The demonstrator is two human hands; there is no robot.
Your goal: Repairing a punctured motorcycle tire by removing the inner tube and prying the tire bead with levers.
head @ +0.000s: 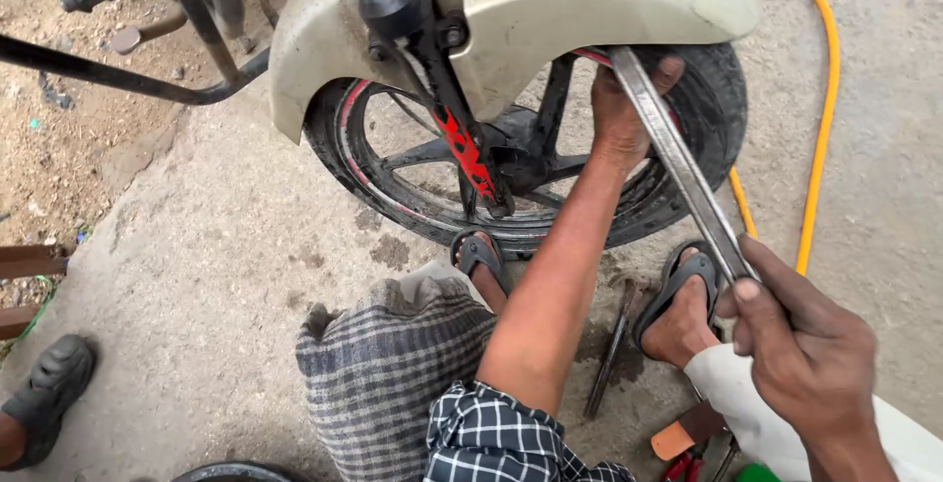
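Observation:
A motorcycle front wheel [688,187] with a black tyre and black spoked rim stands just ahead of my sandalled feet. My left hand [621,109] reaches up and grips the top of the tyre by the rim, under the white mudguard [550,10]. My right hand [807,356] is closed on the lower end of a long flat metal lever [678,163]. The lever slants up and left, and its tip meets the tyre edge right beside my left thumb.
A second metal bar [611,354] lies on the concrete between my feet. Tools with red and brown handles [688,438] sit at the bottom right. A yellow hose [820,118] runs past the wheel. Another person's shoe [49,389] is at the far left.

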